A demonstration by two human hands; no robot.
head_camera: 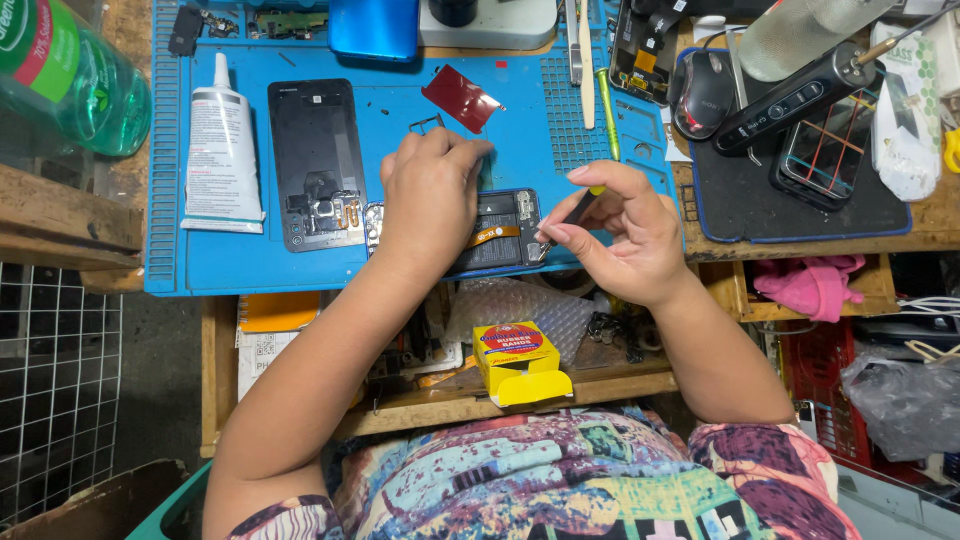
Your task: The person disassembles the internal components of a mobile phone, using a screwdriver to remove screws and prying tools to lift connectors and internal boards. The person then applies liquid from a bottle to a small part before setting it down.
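On the blue mat: I see an open phone (500, 232) lying flat near the front edge of the mat (180, 200), on the counter (940, 215).
Left hand: my left hand (432, 195) lies on top of the open phone and presses it down. The fingers are spread flat, so the grip is apart and wraps round nothing.
Right hand: my right hand (625, 235) is just right of the phone. Its grip is clamped on a thin tool (572, 215) with a black shaft and a yellow end.
Tool tip: it points down-left and touches the right edge of the open phone.
Orange strip: a small orange strip (497, 236) shows inside the phone, between my two hands.
Behind the left hand: a second black phone back (318, 165) lies flat on the mat, just left of my hand.
Left of that: a white tube (222, 150) lies on the mat.
Further back: a small red sheet (462, 98) lies on the mat.
Below the counter: a yellow box (520, 362) sits on a lower shelf (600, 385), near my lap.
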